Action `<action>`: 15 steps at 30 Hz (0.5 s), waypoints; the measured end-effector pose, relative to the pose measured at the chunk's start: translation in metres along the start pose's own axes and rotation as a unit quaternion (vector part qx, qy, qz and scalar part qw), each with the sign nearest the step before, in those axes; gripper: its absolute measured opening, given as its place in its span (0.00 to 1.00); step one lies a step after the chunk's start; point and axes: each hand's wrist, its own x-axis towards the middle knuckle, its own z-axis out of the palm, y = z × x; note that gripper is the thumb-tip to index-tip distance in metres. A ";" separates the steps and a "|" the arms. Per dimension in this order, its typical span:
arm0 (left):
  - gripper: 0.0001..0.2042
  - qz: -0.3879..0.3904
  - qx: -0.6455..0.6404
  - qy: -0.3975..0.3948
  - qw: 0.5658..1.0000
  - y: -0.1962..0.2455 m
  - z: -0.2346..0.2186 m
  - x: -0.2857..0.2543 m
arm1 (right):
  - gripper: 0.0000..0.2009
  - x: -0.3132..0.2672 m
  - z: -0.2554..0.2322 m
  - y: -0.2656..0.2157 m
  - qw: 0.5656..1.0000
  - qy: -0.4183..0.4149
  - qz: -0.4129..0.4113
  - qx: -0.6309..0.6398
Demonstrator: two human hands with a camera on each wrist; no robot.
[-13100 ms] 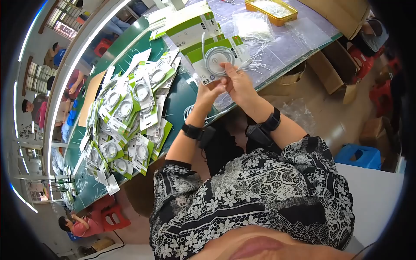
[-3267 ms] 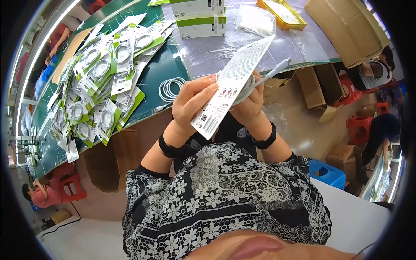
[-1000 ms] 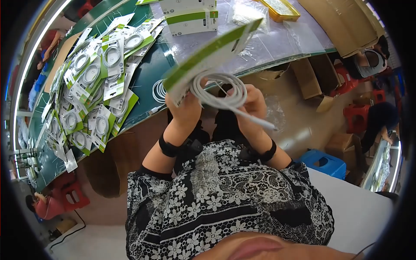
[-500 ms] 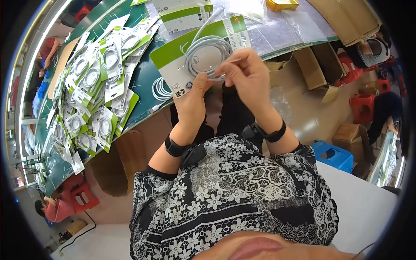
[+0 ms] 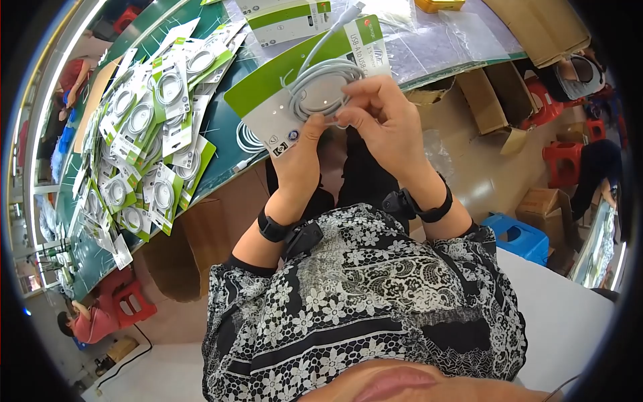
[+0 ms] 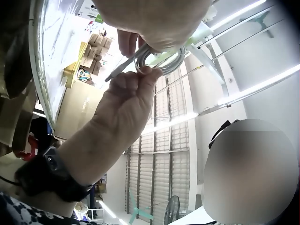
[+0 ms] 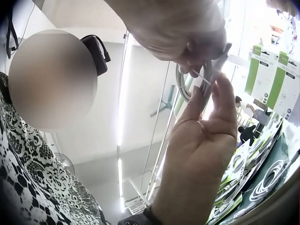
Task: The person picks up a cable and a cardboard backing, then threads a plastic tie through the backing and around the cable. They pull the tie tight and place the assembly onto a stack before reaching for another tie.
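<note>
My left hand point(image 5: 299, 157) grips the lower edge of a white-and-green packaging card point(image 5: 258, 94), its thumb on the front. A coiled white USB cable point(image 5: 325, 65) lies against the card, one plug end point(image 5: 348, 15) sticking up past the top. My right hand point(image 5: 388, 124) pinches a thin white twist tie point(image 7: 201, 76) at the lower right of the coil. In the left wrist view, the right hand point(image 6: 124, 101) has thumb and finger at the coil point(image 6: 173, 63). From the right wrist view, the left hand's fingers point(image 7: 225, 93) hold card and coil from below.
A heap of carded cables point(image 5: 140, 127) covers the left of the green table point(image 5: 224, 161). Beside it lies a loose cable coil point(image 5: 248, 137). Green-and-white boxes point(image 5: 288, 23) and a yellow tray point(image 5: 439, 5) stand at the back. Cardboard boxes point(image 5: 492, 100) and a blue stool point(image 5: 519, 238) are right.
The card showed its printed back earlier, then tilted edge-on; its front with the coil now faces up. The right hand has moved up to the coil's lower right. The last half second brings only slight shifts.
</note>
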 end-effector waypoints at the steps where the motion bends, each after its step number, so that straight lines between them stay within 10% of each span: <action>1: 0.16 0.000 0.001 0.000 1.000 -0.001 -0.002 0.000 | 0.04 0.000 -0.001 0.001 1.000 0.000 0.000 0.000; 5: 0.18 0.004 0.060 -0.027 0.998 -0.008 -0.012 0.001 | 0.05 0.000 -0.004 0.005 0.991 -0.033 -0.042 -0.126; 8: 0.17 0.030 0.037 -0.061 0.997 -0.004 -0.009 0.003 | 0.07 0.001 -0.003 -0.003 0.912 -0.006 -0.242 -0.331; 15: 0.16 0.072 0.069 -0.009 0.995 -0.009 -0.005 0.007 | 0.10 -0.003 -0.004 -0.011 0.883 -0.005 -0.256 -0.393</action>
